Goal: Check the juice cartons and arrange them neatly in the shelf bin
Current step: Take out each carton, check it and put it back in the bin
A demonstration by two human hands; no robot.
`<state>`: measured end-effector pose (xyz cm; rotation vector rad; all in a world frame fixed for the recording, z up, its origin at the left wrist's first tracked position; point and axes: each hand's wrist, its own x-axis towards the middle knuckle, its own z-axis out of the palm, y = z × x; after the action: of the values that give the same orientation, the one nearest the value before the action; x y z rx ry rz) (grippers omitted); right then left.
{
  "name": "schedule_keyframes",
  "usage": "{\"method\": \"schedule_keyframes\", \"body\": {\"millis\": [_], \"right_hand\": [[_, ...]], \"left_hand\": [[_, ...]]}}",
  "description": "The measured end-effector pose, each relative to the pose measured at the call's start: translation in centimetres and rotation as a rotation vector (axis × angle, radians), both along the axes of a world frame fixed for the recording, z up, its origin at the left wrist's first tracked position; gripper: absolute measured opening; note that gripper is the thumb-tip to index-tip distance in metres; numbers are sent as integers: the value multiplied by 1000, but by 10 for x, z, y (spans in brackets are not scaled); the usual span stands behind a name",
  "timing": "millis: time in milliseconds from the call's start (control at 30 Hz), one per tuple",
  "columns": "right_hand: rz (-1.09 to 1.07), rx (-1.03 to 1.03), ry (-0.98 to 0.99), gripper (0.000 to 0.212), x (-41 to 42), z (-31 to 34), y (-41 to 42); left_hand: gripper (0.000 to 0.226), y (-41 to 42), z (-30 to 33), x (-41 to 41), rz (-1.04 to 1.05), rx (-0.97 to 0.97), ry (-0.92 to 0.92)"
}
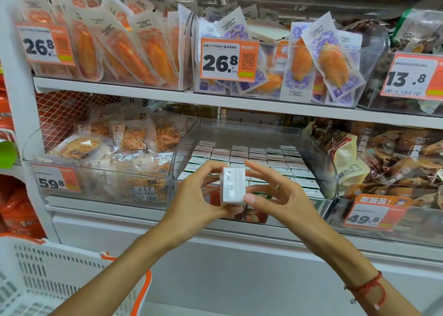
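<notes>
One small white juice carton held at centre frame, just in front of the clear shelf bin, its pale printed face turned toward the camera; left hand grips it from the left side, thumb under the lower edge, fingers curled round the back; right hand pinches the right edge, thumb at the lower right corner, index finger extended over the top; red cord bracelet on the right wrist, lower right of frame; behind the hands, rows of cartons stand packed upright in the bin, tops showing; bagged snacks in the bin to the left; price tag "26.8" on the shelf above; white plastic basket at lower left.
</notes>
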<state>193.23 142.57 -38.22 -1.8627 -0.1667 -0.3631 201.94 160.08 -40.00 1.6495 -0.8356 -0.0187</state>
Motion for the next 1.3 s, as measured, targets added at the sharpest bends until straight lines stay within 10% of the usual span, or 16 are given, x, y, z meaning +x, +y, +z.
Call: {"method": "schedule_keyframes", "body": {"millis": [333, 733, 1300], "right_hand": [[-37, -7, -62, 39, -4, -2, 4], [-167, 132, -160, 37, -6, 2, 5], [-161, -52, 39, 46, -5, 0, -5]], "left_hand": [[63, -3, 2, -1, 109, 51, -389], [79, -4, 1, -8, -21, -15, -253], [61, -8, 1, -1, -243, -289, 571]]}}
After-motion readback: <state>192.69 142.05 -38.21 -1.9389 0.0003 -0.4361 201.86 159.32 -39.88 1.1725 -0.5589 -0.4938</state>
